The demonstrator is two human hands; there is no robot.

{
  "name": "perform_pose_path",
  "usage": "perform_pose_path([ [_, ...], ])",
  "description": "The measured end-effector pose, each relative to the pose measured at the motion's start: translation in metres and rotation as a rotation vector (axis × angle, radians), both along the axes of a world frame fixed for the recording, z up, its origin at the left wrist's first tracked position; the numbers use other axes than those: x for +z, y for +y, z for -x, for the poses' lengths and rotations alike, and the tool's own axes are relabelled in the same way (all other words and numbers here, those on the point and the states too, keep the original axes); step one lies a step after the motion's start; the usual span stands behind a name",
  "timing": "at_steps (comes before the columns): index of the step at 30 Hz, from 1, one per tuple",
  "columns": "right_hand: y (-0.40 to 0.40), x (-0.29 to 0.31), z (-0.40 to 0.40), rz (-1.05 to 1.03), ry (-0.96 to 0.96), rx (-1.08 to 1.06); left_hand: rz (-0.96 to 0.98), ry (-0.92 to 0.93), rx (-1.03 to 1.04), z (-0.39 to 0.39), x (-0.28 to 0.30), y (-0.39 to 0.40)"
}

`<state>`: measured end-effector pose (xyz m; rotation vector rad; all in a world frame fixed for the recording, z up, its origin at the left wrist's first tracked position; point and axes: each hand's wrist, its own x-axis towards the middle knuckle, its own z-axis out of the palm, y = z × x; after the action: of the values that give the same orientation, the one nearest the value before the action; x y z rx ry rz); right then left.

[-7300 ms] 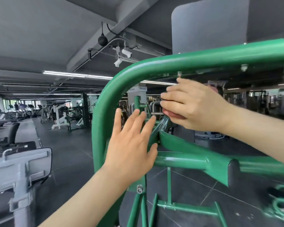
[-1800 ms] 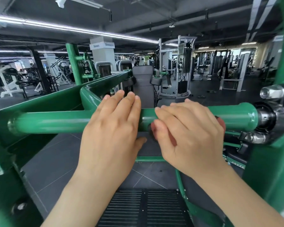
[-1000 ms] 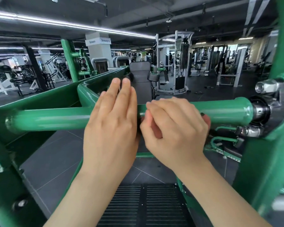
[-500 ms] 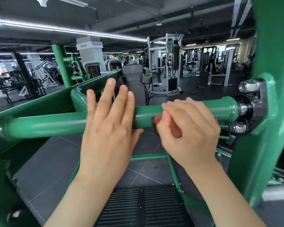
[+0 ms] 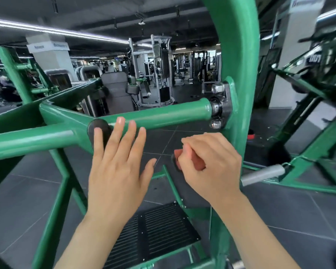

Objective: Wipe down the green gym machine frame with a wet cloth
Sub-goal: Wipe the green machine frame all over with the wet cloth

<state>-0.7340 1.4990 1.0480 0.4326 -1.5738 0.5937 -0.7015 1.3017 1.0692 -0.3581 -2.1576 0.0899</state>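
While right hand point(image 5: 209, 164) grips cloth point(image 5: 190, 162), left hand point(image 5: 116, 171) flat, fingers straight.

We see the machine frame point(image 5: 163, 115) painted glossy green, its round end cap point(image 5: 99, 131) black. The cloth point(image 5: 190, 160) in the right hand point(image 5: 208, 164) is dull red. The footplate point(image 5: 155, 232) is black with fine parallel ridges. Bolts point(image 5: 216, 88) are silver, a handle grip point(image 5: 262, 174) is grey, and the floor tiles point(image 5: 299, 206) are dark grey.
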Motion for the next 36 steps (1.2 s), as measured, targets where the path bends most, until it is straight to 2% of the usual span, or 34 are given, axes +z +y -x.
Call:
perform_pose_path([
  [8, 0.032, -0.051, -0.084, -0.061, -0.141, -0.113, -0.063, -0.193, -0.185, -0.052, -0.061, 0.038],
  [15, 0.031, -0.077, -0.115, -0.073, -0.207, -0.117, -0.116, -0.263, -0.194, -0.086, -0.092, 0.035],
  [23, 0.044, -0.092, -0.112, -0.094, -0.233, -0.084, -0.135, -0.293, -0.224, -0.087, -0.111, 0.059],
  [36, 0.171, -0.109, -0.049, -0.119, -0.27, -0.044, -0.149, -0.338, -0.134, -0.028, -0.132, 0.185],
])
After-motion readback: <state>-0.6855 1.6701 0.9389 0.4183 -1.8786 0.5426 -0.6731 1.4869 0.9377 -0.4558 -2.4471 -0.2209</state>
